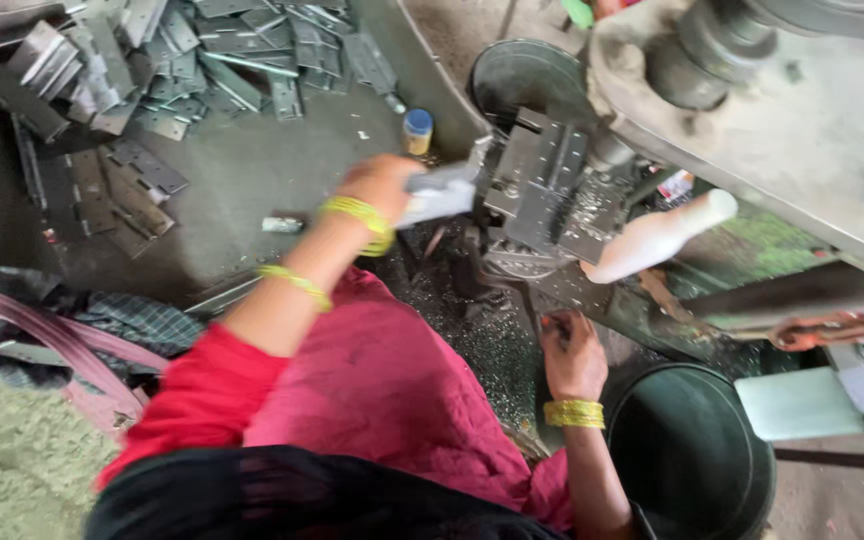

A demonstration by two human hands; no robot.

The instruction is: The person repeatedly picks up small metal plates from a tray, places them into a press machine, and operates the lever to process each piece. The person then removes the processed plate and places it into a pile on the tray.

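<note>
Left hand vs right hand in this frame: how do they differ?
The left hand is raised and stretched forward, gripping a grey metal piece held at the press fixture; the right hand sits lower and nearer the body, fingers down among metal shavings beside the dark bucket. The left is motion-blurred, the right sharper. Both wrists wear yellow bangles.

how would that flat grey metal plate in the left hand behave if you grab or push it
The flat grey metal plate in the left hand probably stays stiff: it juts out straight, unsupported. Being flat, it should slide rather than roll. Its bare surface may be slippery, with metal chips scattered below.
</note>
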